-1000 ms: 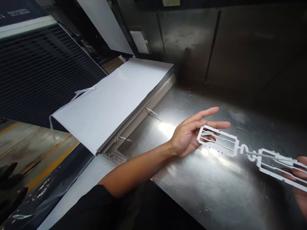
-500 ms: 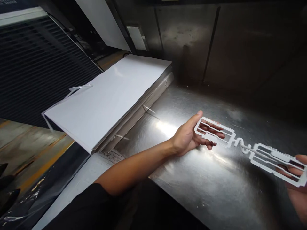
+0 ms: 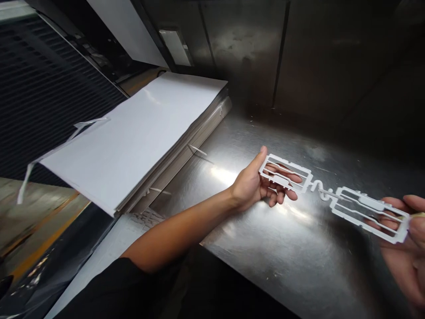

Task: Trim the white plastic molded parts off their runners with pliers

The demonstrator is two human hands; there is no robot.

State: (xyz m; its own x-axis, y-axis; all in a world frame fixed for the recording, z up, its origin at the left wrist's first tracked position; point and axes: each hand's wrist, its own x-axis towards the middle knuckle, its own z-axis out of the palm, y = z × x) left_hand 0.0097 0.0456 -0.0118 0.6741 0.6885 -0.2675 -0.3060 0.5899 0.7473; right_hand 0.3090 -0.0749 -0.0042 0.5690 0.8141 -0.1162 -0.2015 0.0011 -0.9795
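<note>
Frames: a left-side frame and a right-side frame, both white openwork, are forming one piece above a metal worktop.
Link: a curled connector is joining the pair end to end, with no break showing.
Left hand: a bare left hand is grasping the outer end of its frame, the thumb pressing at the corner and the fingers spreading behind.
Right hand: a bare right hand is clasping the opposite end, the fingers reaching behind the bars.
Progress: handling is apparently under way; the joined pair is showing no separation, while what is left to be done is not showing.
Worktop: a stack of white sheets is resting beside the left forearm.
</note>
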